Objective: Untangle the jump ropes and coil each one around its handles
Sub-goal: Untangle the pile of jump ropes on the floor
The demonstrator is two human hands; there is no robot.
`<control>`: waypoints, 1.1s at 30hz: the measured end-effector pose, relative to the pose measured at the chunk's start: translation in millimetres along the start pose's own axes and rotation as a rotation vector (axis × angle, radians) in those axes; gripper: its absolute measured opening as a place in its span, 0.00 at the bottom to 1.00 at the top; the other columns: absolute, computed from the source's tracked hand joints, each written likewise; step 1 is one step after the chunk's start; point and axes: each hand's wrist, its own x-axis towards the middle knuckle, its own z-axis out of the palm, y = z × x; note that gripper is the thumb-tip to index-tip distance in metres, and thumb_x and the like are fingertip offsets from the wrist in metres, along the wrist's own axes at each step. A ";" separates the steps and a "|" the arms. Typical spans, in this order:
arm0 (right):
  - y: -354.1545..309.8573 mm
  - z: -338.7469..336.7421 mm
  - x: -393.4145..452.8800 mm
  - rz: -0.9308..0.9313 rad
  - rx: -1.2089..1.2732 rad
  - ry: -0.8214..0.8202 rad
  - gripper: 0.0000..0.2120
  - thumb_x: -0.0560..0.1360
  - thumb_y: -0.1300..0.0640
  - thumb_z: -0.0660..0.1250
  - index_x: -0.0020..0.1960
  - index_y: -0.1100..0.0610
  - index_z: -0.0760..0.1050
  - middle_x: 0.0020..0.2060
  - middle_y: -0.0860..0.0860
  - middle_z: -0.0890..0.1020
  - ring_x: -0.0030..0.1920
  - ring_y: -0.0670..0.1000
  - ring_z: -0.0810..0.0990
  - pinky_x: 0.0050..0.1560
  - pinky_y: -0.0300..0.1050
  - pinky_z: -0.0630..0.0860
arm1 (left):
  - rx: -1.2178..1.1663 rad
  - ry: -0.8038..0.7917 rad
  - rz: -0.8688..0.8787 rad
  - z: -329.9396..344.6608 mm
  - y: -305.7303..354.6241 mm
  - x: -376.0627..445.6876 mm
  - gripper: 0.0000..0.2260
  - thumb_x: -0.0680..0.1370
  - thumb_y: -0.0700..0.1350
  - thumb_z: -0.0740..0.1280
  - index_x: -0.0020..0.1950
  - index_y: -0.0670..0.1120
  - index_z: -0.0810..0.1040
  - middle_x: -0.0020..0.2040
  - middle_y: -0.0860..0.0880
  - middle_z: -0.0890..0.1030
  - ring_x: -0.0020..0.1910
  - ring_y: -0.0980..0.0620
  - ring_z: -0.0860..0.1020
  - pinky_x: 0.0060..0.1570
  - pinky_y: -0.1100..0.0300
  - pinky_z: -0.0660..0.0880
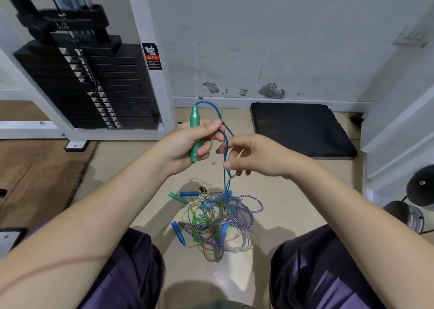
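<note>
Left hand (187, 142) around green handle (195, 132)

This is a gym, or a home workout corner. At the left stands a cable weight machine: a tall black weight stack (87, 85) of plates with a selector column down its middle, set inside a white steel frame (150, 57) that bears a black and red warning sticker (152, 56). A black rubber mat (303, 130) lies on the pale tiled floor (293, 191) against the wall, and brown matting (35, 179) covers the floor at the left. At the right edge lie round dark dumbbell ends (420, 187). The white wall (270, 38) is scuffed, with paint chipped off near its skirting. A heap of tangled jump ropes (220, 221) with coloured handles lies on the floor.
</note>
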 end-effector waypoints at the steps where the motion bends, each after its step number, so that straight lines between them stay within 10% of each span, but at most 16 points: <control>1: -0.9 2.7 1.7 -0.010 0.011 0.018 0.05 0.76 0.61 0.70 0.52 0.56 0.79 0.36 0.52 0.79 0.34 0.49 0.80 0.36 0.43 0.76 | -0.007 -0.001 0.002 0.7 0.2 -0.4 0.08 0.74 0.47 0.66 0.46 0.43 0.77 0.33 0.51 0.79 0.18 0.58 0.64 0.21 0.67 0.62; 8: -8.8 -5.9 2.0 -0.115 0.359 0.176 0.07 0.81 0.63 0.61 0.49 0.63 0.78 0.36 0.56 0.79 0.32 0.51 0.80 0.35 0.41 0.77 | 0.476 0.126 -0.027 -9.5 -8.0 2.4 0.15 0.74 0.61 0.71 0.47 0.49 0.84 0.39 0.50 0.83 0.22 0.56 0.63 0.28 0.62 0.61; 15: -12.4 -17.3 -2.3 -0.173 0.529 0.298 0.07 0.82 0.61 0.60 0.52 0.62 0.77 0.38 0.57 0.80 0.35 0.53 0.82 0.36 0.40 0.75 | 0.753 -0.010 -0.149 -0.2 -16.8 -3.4 0.08 0.74 0.44 0.75 0.48 0.40 0.83 0.28 0.54 0.80 0.25 0.60 0.74 0.24 0.68 0.63; 22: -7.8 -8.9 -2.8 0.044 0.305 0.168 0.14 0.73 0.59 0.74 0.53 0.62 0.74 0.37 0.56 0.80 0.33 0.54 0.81 0.28 0.42 0.73 | 0.268 0.090 -0.031 -5.6 -5.9 1.2 0.08 0.69 0.45 0.73 0.42 0.42 0.80 0.37 0.46 0.84 0.36 0.53 0.84 0.36 0.65 0.77; 33: -5.3 3.5 1.7 -0.023 0.100 0.096 0.04 0.78 0.65 0.66 0.48 0.64 0.79 0.36 0.54 0.79 0.35 0.52 0.79 0.37 0.44 0.80 | -0.026 0.134 0.066 -11.7 8.0 -0.2 0.11 0.70 0.47 0.69 0.49 0.44 0.80 0.37 0.49 0.84 0.37 0.53 0.84 0.32 0.66 0.76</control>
